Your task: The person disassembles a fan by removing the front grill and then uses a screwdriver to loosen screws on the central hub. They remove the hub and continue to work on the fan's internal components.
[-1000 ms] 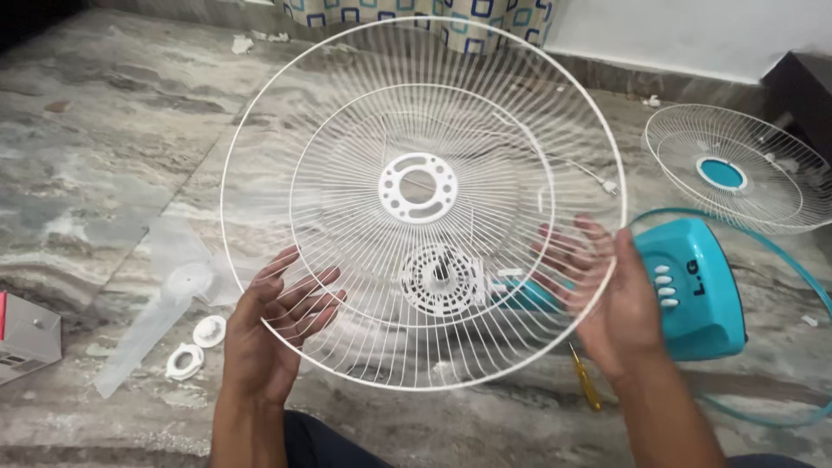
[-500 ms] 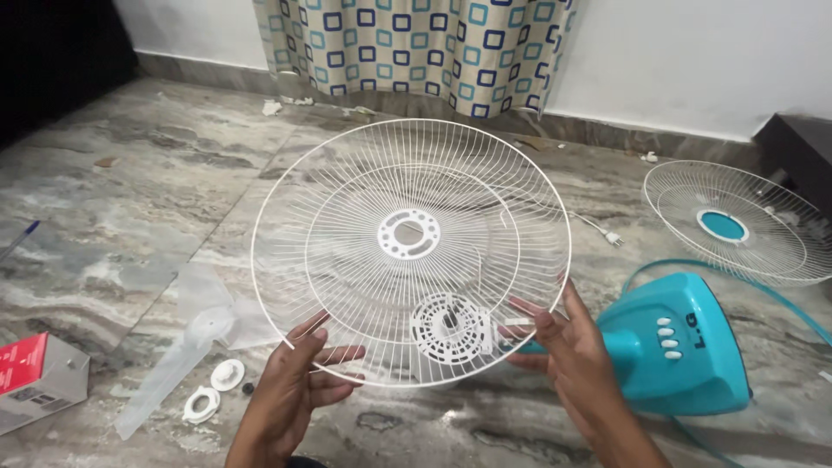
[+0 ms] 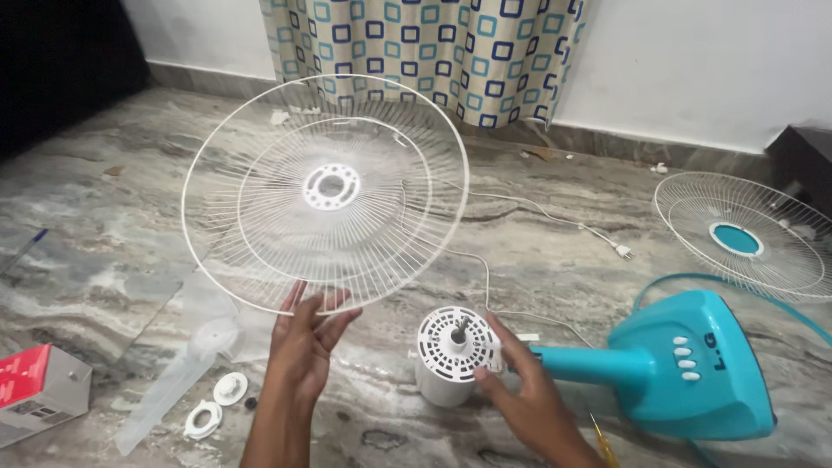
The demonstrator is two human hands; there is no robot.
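White wire fan guard (image 3: 325, 192), round, with a ringed hub plate at its centre; held up off the floor by its lower rim, tilted to face the camera, lifted left of and above the motor housing (image 3: 449, 354), apparently to keep that housing's face uncovered; left hand (image 3: 305, 338) pinching the lower rim, fingers closed on the wire. White cylindrical motor housing lying with its slotted face and short shaft turned upward; right hand (image 3: 520, 386) resting against its right side, fingers curled at the edge, hold not fully visible, seemingly steadying it. Teal fan base (image 3: 685, 364) with a row of white buttons, right of the housing, joined by a teal neck. Second wire guard (image 3: 745, 234) with teal centre, flat on the floor far right of the housing. Clear fan blade (image 3: 186, 364) and small white ring pieces (image 3: 217, 403) left of the housing; red and grey box (image 3: 39, 390) further left. White cord and plug (image 3: 620, 251) behind the housing. Grey veined marble floor (image 3: 113, 217); white wall, patterned curtain (image 3: 433, 52) at the back.
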